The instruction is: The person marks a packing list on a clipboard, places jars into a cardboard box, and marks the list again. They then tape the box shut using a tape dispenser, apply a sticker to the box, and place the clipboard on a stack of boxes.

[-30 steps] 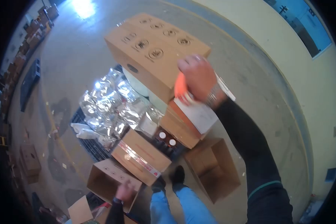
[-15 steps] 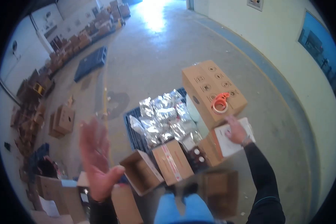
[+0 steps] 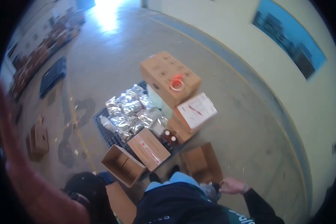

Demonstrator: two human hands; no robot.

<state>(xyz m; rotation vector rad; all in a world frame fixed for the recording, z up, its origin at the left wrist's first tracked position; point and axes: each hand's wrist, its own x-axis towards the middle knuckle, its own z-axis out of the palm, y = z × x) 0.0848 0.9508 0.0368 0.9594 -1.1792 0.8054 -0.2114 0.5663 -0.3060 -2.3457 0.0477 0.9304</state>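
Note:
My left hand (image 3: 30, 168) is raised close to the camera at the left edge, large and blurred. Its fingers stretch upward, open, and nothing shows in it. Low beside my right hip is my right hand (image 3: 232, 186), its fingers closed at a small dark and grey thing (image 3: 212, 190) that I cannot make out. A cardboard box with open top (image 3: 203, 162) stands on the floor just beyond that hand. Farther ahead, white paper (image 3: 198, 111) with a red pen (image 3: 195, 110) lies on a carton (image 3: 179, 128).
A blue pallet (image 3: 104, 128) bears silver foil pouches (image 3: 132, 104), brown bottles with white caps (image 3: 170, 138), a taped carton (image 3: 149, 149) and a tall carton (image 3: 168, 74) topped by an orange tape dispenser (image 3: 177, 83). An open box (image 3: 123, 164) stands at the near edge. Another pallet (image 3: 53, 76) lies farther off.
My right hand has left the paper and dropped to my right hip. My left hand has come nearer the camera at the left edge. The view has turned right and tilted down.

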